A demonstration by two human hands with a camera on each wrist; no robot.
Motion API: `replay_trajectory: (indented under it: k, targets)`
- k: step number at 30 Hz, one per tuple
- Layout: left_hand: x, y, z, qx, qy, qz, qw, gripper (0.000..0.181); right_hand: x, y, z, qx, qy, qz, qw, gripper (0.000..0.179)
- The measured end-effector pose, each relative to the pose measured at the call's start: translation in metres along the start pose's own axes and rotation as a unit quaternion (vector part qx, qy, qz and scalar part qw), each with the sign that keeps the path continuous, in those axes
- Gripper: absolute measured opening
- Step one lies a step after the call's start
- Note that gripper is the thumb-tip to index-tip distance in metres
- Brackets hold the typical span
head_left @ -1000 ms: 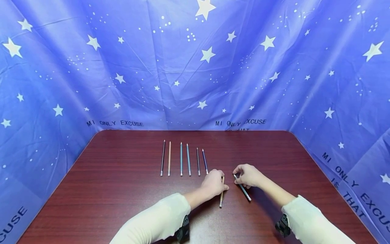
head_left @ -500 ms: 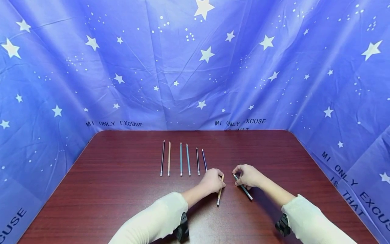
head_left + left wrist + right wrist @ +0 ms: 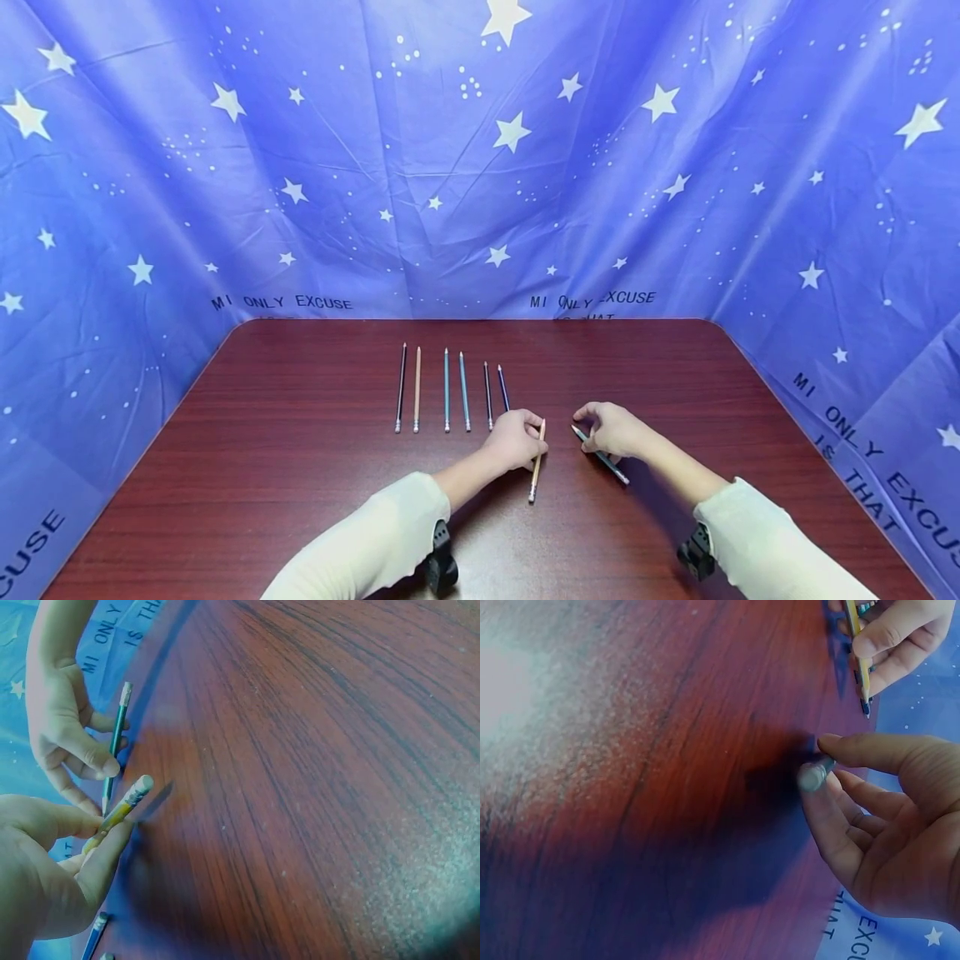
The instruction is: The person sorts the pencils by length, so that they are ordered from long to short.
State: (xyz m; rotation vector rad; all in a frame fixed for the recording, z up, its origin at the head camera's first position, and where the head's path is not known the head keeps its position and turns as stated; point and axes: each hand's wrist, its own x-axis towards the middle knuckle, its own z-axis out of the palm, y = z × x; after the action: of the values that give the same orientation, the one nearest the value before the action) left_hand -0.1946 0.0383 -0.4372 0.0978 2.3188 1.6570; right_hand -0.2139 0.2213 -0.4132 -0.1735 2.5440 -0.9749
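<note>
In the head view my left hand (image 3: 514,439) pinches a yellow pencil (image 3: 535,479) between thumb and fingers, its eraser end toward me. The left wrist view shows the pencil's white eraser (image 3: 142,784) tilted off the table. Across a small gap, my right hand (image 3: 613,432) pinches a dark green pencil (image 3: 613,470) near its tip, the eraser end slanting toward the lower right. From the right wrist camera that pencil's eraser (image 3: 812,777) points at the lens. Beyond the left hand lies a dark blue pencil (image 3: 503,387), its lower end hidden by that hand.
Left of the dark blue pencil, more pencils lie in a row, tips away from me: a dark one (image 3: 488,392), two light blue ones (image 3: 447,392), a peach one (image 3: 417,387) and a black one (image 3: 401,387). A starry blue curtain (image 3: 450,167) surrounds the brown table (image 3: 300,467).
My left hand has shifted a little left, bringing the yellow pencil along. The dark green pencil's eraser end has swung slightly right and away from me, while the right hand has barely moved.
</note>
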Motion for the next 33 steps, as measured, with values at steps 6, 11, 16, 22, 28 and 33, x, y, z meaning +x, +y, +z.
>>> replay_trajectory:
  k: [6,11,16,22,28,33]
  targets:
    - [0.001,-0.001,-0.006,-0.069,0.000,-0.010,0.9976,0.031,0.002,-0.001,-0.002,0.005,0.013,-0.013,0.9998,0.035]
    - [0.003,-0.002,-0.010,-0.119,0.010,-0.015,0.9928,0.035,0.002,-0.003,-0.005,0.041,0.006,-0.007,0.9991,0.034]
    - [0.003,-0.002,-0.011,-0.169,0.017,-0.025,0.9851,0.039,0.002,-0.003,-0.004,0.105,-0.006,-0.005,0.9945,0.036]
    - [0.004,-0.003,-0.009,-0.197,0.024,-0.028,0.9798,0.038,0.004,-0.004,-0.003,0.177,-0.007,0.006,0.9841,0.042]
    - [0.004,-0.002,-0.007,-0.227,0.031,-0.031,0.9730,0.038,0.006,-0.005,-0.002,0.210,-0.015,0.007,0.9776,0.044]
    - [0.004,-0.001,-0.007,-0.238,0.038,-0.029,0.9700,0.041,0.007,-0.007,-0.002,0.231,-0.019,-0.005,0.9728,0.046]
